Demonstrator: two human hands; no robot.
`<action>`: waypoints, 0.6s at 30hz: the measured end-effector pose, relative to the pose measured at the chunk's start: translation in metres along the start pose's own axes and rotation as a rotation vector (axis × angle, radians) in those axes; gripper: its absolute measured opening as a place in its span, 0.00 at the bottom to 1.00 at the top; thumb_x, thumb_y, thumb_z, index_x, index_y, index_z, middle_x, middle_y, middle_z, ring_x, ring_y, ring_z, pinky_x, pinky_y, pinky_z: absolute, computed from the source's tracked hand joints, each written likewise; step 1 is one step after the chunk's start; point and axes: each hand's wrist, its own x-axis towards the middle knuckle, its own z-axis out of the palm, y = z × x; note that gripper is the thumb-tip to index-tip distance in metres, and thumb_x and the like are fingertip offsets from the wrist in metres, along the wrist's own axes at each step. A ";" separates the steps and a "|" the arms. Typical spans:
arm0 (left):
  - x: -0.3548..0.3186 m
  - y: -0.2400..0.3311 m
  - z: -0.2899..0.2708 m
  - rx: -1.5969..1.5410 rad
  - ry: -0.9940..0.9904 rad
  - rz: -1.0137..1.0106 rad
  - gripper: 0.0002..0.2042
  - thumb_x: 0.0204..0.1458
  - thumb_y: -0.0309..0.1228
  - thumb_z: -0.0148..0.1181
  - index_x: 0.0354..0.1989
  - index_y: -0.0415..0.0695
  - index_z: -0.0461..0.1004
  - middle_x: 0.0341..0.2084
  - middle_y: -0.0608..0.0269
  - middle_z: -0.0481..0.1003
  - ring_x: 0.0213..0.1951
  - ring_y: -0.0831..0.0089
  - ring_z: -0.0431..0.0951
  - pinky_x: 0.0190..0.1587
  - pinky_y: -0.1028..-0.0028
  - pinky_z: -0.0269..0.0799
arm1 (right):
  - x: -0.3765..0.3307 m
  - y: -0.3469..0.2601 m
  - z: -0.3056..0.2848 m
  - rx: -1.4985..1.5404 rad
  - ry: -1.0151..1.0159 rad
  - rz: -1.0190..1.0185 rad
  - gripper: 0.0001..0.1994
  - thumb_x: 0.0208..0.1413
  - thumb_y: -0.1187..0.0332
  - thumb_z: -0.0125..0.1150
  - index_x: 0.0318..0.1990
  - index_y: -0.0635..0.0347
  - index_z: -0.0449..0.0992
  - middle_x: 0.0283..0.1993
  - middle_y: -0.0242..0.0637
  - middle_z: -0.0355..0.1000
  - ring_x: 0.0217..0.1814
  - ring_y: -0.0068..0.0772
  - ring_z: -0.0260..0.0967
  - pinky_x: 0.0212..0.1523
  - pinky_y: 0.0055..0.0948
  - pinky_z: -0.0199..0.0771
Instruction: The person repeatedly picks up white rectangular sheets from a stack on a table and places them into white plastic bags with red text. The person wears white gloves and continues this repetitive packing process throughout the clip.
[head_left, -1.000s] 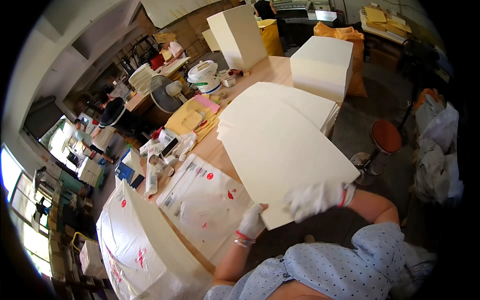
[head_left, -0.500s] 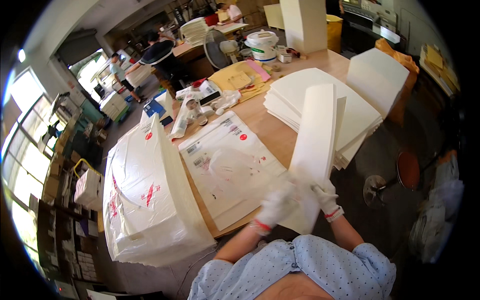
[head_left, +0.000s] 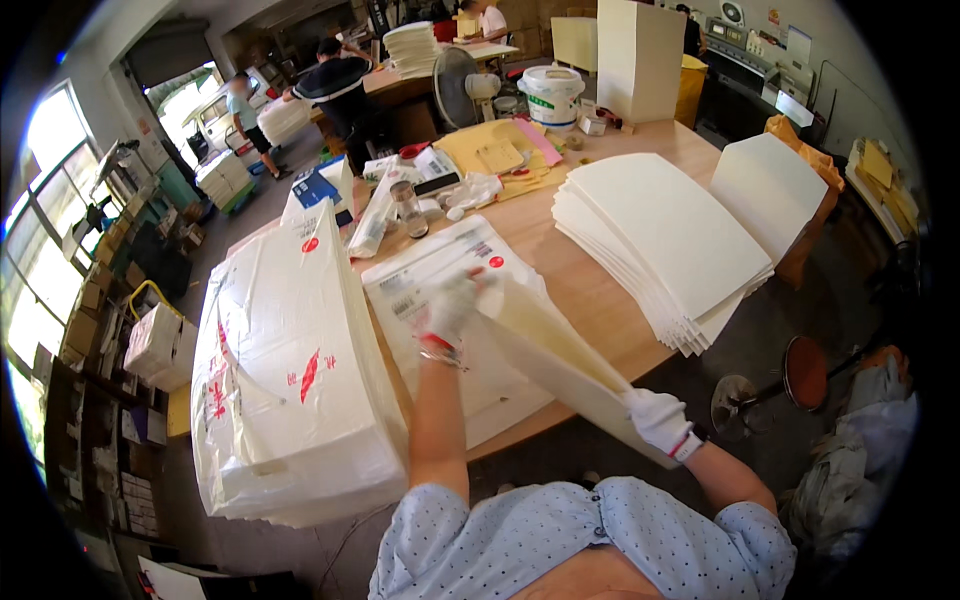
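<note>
We see both white-gloved hands, left hand (head_left: pixel 450 312) and right hand (head_left: pixel 658 420), fingers clenched on a folded cream paper sheet (head_left: pixel 560 355) (held slanting) above the wooden worktop (head_left: pixel 590 290), beside a plastic-wrapped white bundle (head_left: pixel 290 370).

– Where do we look from?

– We see from one wide fisheye camera on a person's head, aimed down and forward over a wooden table (head_left: pixel 590 290). Straight edges bend near the dark round rim.

– How near are we?

– The gloved left hand (head_left: pixel 450 312) and right hand (head_left: pixel 660 420) sit close below us; the far workshop looks small. We have no second view.
</note>
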 end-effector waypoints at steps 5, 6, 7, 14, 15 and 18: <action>-0.060 -0.045 0.187 1.100 -0.216 0.522 0.20 0.49 0.30 0.55 0.52 0.46 0.66 0.36 0.53 0.74 0.44 0.58 0.73 0.44 0.65 0.70 | 0.093 0.023 0.048 0.515 -0.122 -0.010 0.17 0.49 0.62 0.56 0.46 0.57 0.69 0.39 0.43 0.71 0.37 0.44 0.72 0.33 0.37 0.74; -0.060 -0.043 0.198 1.266 -0.224 0.445 0.22 0.45 0.31 0.57 0.52 0.47 0.66 0.35 0.52 0.74 0.43 0.56 0.73 0.43 0.64 0.70 | 0.104 0.022 0.049 0.658 -0.051 -0.019 0.19 0.49 0.60 0.58 0.48 0.57 0.67 0.43 0.44 0.70 0.40 0.44 0.72 0.37 0.36 0.73; -0.063 -0.047 0.188 1.168 -0.165 0.383 0.22 0.45 0.31 0.58 0.52 0.47 0.66 0.37 0.52 0.73 0.43 0.55 0.73 0.43 0.63 0.70 | 0.123 0.020 0.049 0.387 -0.184 0.056 0.21 0.48 0.60 0.59 0.48 0.57 0.67 0.45 0.45 0.69 0.44 0.43 0.71 0.41 0.35 0.72; -0.090 -0.111 0.081 1.375 -0.005 0.390 0.20 0.45 0.28 0.55 0.50 0.47 0.66 0.36 0.55 0.72 0.40 0.55 0.72 0.44 0.57 0.69 | 0.188 0.061 0.139 0.218 0.221 0.370 0.30 0.53 0.57 0.51 0.62 0.53 0.52 0.55 0.49 0.65 0.56 0.54 0.63 0.55 0.40 0.62; -0.091 -0.141 0.057 1.480 0.007 0.722 0.19 0.46 0.27 0.53 0.50 0.47 0.66 0.35 0.55 0.71 0.39 0.56 0.72 0.43 0.56 0.70 | 0.204 0.055 0.136 0.248 0.043 0.471 0.29 0.54 0.56 0.50 0.62 0.52 0.52 0.56 0.49 0.64 0.56 0.54 0.62 0.55 0.41 0.62; -0.070 -0.176 -0.034 1.704 0.178 0.576 0.17 0.49 0.27 0.50 0.49 0.45 0.65 0.31 0.58 0.69 0.32 0.61 0.72 0.36 0.58 0.73 | 0.244 0.053 0.114 0.239 -0.275 0.551 0.28 0.55 0.56 0.47 0.62 0.51 0.52 0.58 0.52 0.62 0.57 0.54 0.63 0.55 0.45 0.61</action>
